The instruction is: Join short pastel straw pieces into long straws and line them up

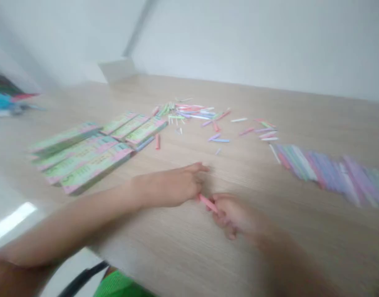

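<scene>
Between my two hands is a pink stick of chalk [208, 203], held low above the table. My left hand [174, 187] pinches its upper left end, with the index finger stretched out past it. The fingers of my right hand [233, 212] are closed round the other end. Motion blur softens both hands, and some fingertips are hidden. Beyond my hands lie loose pastel chalk sticks [195, 111] in a scattered heap. To the right, a long row of chalk sticks [325, 171] lies side by side.
Several green and pink boxes [96, 167] lie in two groups on the left of the wooden table [183, 255]. A white box-like object [118, 70] stands at the back by the wall [254, 45]. Blue and red items [3, 102] are blurred at the far left.
</scene>
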### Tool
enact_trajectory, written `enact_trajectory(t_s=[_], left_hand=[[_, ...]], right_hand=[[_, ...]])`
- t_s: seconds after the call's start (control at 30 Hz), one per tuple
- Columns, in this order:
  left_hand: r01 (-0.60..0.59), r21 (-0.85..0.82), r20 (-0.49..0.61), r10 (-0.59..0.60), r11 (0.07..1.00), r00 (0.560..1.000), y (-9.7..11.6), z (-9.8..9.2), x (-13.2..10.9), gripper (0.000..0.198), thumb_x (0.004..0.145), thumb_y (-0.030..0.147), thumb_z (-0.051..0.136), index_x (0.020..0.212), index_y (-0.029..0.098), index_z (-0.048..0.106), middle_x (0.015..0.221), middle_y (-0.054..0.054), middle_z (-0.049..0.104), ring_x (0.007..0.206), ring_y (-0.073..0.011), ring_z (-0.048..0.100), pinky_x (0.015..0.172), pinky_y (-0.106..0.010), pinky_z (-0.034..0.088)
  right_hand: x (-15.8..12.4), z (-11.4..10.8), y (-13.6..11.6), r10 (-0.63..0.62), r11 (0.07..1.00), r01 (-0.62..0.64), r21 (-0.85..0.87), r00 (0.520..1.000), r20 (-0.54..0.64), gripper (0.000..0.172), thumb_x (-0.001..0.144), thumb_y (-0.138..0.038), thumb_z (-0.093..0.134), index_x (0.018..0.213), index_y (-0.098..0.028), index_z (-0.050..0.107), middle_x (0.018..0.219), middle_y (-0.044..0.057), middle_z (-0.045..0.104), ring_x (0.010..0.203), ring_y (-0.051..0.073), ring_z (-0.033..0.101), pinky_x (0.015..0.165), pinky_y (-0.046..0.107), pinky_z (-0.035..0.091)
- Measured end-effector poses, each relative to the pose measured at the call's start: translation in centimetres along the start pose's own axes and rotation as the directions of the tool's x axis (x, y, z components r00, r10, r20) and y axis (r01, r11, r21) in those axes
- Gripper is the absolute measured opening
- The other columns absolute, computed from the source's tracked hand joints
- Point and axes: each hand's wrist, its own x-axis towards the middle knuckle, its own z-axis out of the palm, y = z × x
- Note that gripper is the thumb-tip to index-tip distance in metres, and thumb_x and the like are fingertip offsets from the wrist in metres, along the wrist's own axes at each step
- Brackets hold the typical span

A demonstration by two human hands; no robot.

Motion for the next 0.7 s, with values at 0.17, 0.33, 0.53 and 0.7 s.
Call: enact_trajectory(t_s=[0.17,0.33,0.53,0.7], left_hand=[[-0.007,-0.113,-0.136,-0.008,0.994,0.991,-1.2,-0.2,0.7,0.023,0.092,0.019,0.047,0.077,0.015,0.063,0.072,-0.006,0.061,0.117,-0.0216,0.051,0.116,-0.039,0.025],[0.076,-0.443,-0.280,-0.219,0.893,0.935,-2.7,1.8,1.2,0.042,0.097,0.038,0.036,0.071,0.014,0.059,0.075,-0.007,0.058,0.077,-0.0152,0.056,0.084,-0.028,0.047],[0.090,-0.834,-0.102,-0.312,0.545,0.945,0.2,5.6,3.5,0.051,0.099,0.047,0.020,0.080,0.015,0.054,0.055,0.000,0.058,0.051,-0.0104,0.053,0.063,-0.022,0.044],[0.192,-0.802,-0.103,-0.447,0.566,0.888,2.3,6.6,5.4,0.050,0.099,0.044,0.021,0.076,0.016,0.055,0.058,-0.002,0.058,0.059,-0.0131,0.055,0.070,-0.027,0.044]], right_hand=[[-2.2,-2.8,-0.5,-0.205,0.965,0.163,0.204,0.957,0.206,0.021,0.066,-0.019,0.046,0.086,-0.022,0.042,0.051,-0.010,0.034,0.039,0.005,0.020,0.042,0.019,0.039],[-5.0,-5.4,-1.2,-0.529,0.767,0.442,0.465,0.845,0.070,0.025,0.076,-0.032,0.048,0.099,-0.021,0.050,0.066,-0.004,0.052,0.039,0.004,0.024,0.045,0.022,0.040],[-0.8,-1.9,-0.3,-0.547,0.750,0.630,0.202,0.762,-0.346,0.025,0.075,-0.035,0.053,0.096,-0.020,0.051,0.057,-0.009,0.041,0.038,0.006,0.025,0.039,0.020,0.024],[0.3,-2.6,-0.1,-0.635,0.709,0.581,-0.399,0.281,-0.720,0.023,0.089,-0.040,0.040,0.079,-0.021,0.046,0.060,-0.005,0.047,0.053,0.011,0.043,0.050,0.023,0.027]])
